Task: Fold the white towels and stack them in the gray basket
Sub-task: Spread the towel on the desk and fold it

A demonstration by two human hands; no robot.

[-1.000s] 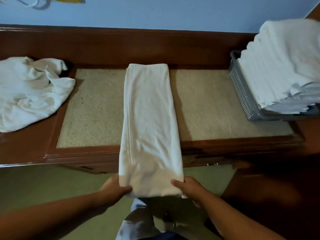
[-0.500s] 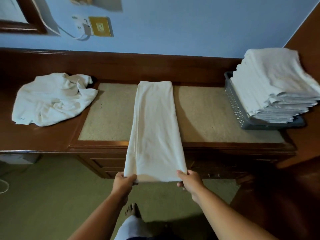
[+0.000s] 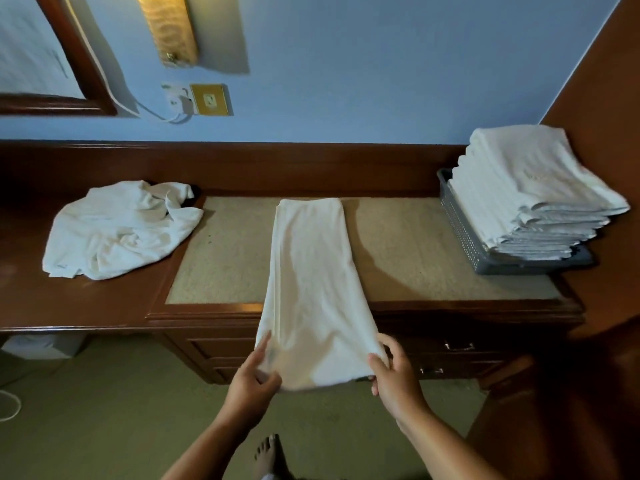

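- Left hand point(image 3: 254, 377) pinches the long folded towel's point(image 3: 311, 271) near-left corner; right hand point(image 3: 394, 374) grips the near-right corner, fingers curled.
- Towel lies lengthwise across the desk point(image 3: 104, 306), near end hanging off.
- Gray basket point(image 3: 460, 233) at right, folded stack point(image 3: 526, 195) inside.
- Crumpled towels point(image 3: 117, 230) at left.

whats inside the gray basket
A tall stack of folded white towels fills the gray basket, rising well above its rim. The basket's floor and anything beneath the stack are covered.

wooden desk point(image 3: 86, 306), wall lamp point(image 3: 169, 29), socket point(image 3: 210, 99)
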